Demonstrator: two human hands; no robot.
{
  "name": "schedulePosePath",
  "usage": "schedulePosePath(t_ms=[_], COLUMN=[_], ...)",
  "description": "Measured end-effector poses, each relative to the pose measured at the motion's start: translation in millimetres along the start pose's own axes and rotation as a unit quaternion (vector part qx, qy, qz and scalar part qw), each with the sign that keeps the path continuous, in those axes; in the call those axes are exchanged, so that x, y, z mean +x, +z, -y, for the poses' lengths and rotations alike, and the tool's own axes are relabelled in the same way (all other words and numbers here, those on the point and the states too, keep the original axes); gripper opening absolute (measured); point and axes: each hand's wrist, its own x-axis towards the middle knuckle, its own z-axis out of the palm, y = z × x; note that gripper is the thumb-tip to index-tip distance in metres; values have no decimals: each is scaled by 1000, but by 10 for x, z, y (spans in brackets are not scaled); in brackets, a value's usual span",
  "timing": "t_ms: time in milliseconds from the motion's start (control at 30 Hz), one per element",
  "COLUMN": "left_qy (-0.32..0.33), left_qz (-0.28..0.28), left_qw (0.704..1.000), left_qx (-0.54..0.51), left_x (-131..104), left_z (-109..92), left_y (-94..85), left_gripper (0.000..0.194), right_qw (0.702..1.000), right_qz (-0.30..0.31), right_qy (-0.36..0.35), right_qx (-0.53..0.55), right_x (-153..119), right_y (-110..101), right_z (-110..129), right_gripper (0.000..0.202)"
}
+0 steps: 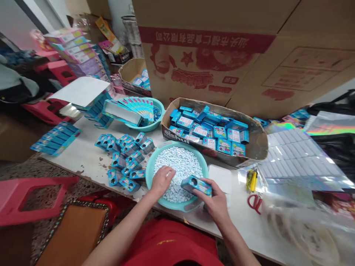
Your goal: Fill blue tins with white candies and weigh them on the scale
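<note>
A turquoise basin (pixel 149 168) full of small pale blue and white pieces (pixel 181 162) stands at the table's front edge. Over its left part, my left hand (pixel 163 181) touches the pieces with its fingers curled together; what they hold, if anything, is hidden. My right hand (pixel 215 199) grips a small blue box (pixel 196 184) above the basin's right side. A dark round opening shows on the box's upper face. Several similar blue boxes (pixel 134 157) stand grouped on the table left of the basin.
Behind the basin, a cut-down carton (pixel 256 144) holds many blue boxes. Another turquoise basin (pixel 159 103) with fanned cards stands at the back left. Red scissors (pixel 255 204) and a yellow cutter (pixel 253 181) lie at the right. A red stool (pixel 36 184) is at the left.
</note>
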Motion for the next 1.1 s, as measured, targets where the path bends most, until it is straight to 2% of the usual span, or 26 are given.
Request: schedulePosePath(t_ms=[67, 167, 267, 367, 467, 600, 733, 867, 1100], left_qy=[96, 166, 190, 190, 186, 178, 169, 162, 162], left_qz=[32, 13, -3, 6, 12, 11, 25, 37, 54], left_qw=[974, 922, 900, 897, 896, 892, 886, 879, 867], left_qx=[202, 349, 391, 400, 403, 416, 432, 446, 469], left_x=[-114, -273, -324, -295, -271, -276, -280, -272, -260], left_z=[218, 428, 478, 469, 465, 461, 459, 460, 432], left_y=[-20, -8, 22, 37, 39, 44, 56, 63, 62], left_gripper=[22, 29, 29, 29, 28, 28, 28, 32, 34], right_qw=[996, 981, 972, 971, 975, 975, 965, 961, 959], right_qz=[-81, -183, -216, -216, -203, -216, -241, -227, -217], right_qy=[17, 31, 48, 42, 27, 30, 95, 153, 185], right_qx=[-9, -54, -83, -89, -90, -50, -35, -31, -9], right_x=[43, 191, 396, 558, 594, 395, 20, -301, -525], right_y=[-294, -666, -845, -863, -852, -899, -956, -972, -980], right_z=[-77, -295, -571, -793, -917, -1000, -1097, -1226, -1377], right_gripper=[48, 54, 59, 59, 62, 66, 55, 53, 48])
